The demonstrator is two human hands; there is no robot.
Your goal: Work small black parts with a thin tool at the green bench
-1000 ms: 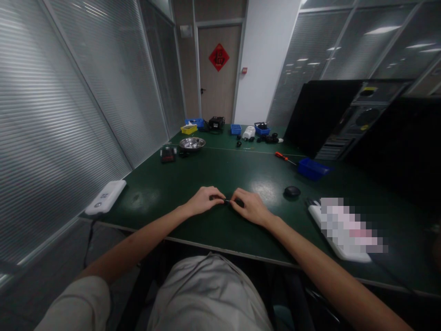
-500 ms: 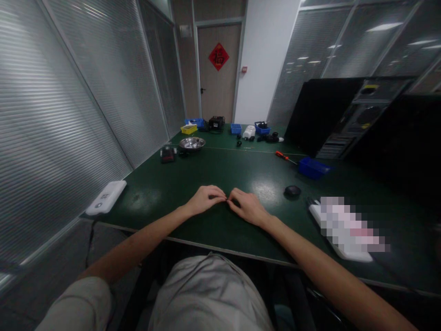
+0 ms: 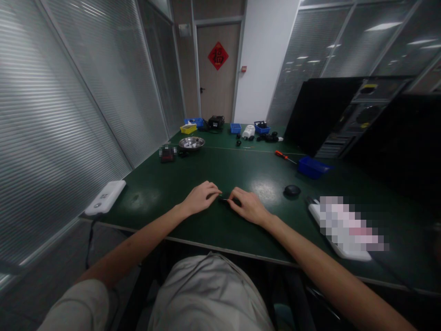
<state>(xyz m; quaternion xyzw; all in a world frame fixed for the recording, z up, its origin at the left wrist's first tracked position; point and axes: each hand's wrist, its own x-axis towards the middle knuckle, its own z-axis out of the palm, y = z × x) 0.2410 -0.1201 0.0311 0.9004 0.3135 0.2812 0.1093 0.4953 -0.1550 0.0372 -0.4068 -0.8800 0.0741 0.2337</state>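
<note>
Over the green table [image 3: 220, 170], my left hand [image 3: 200, 198] has its thumb and forefinger close together in a pinch. Whatever is at those fingertips is too small to make out. Facing it, my right hand [image 3: 247, 205] pinches a small thin dark piece [image 3: 223, 199] with a light streak along it, which points toward the left fingertips. A narrow gap separates the two hands. To the right of my right hand lies a black computer mouse [image 3: 292, 190].
A metal bowl [image 3: 191, 144] with small parts stands at the back left. On the right are a blue tray [image 3: 313, 167], an orange-handled screwdriver [image 3: 281, 155] and a white flat device [image 3: 339, 243], partly blurred out. Another white device [image 3: 106, 197] lies at the left edge. Computer cases [image 3: 324, 110] stand behind.
My left hand has moved slightly left, away from my right hand. The fingertips, which met before, are now apart, and the small dark piece shows between them.
</note>
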